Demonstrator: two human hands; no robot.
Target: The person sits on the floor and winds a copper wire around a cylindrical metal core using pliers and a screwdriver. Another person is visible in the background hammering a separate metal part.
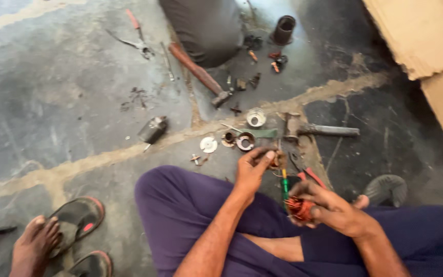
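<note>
My left hand [255, 166] reaches forward over my purple-clad knee, its fingers pinched on a small brownish metal part [277, 161] at floor level. My right hand [329, 205] is closed around a coil of copper-red wire windings [299, 208] in my lap. A green-handled tool [284, 187] stands between the two hands, touching the coil. Small round metal parts lie just beyond the left hand: a white disc [208, 144], a ring-shaped bearing housing [245, 141] and a shiny cup [256, 117].
On the dark floor lie a hammer [201, 74], a second hammer [324, 130], pliers [135, 38], a small dark motor body [153, 129], a black cylinder [284, 29]. Another person sits ahead [203, 28]. A foot and sandals are at lower left [52, 238]. Cardboard stands at right [431, 46].
</note>
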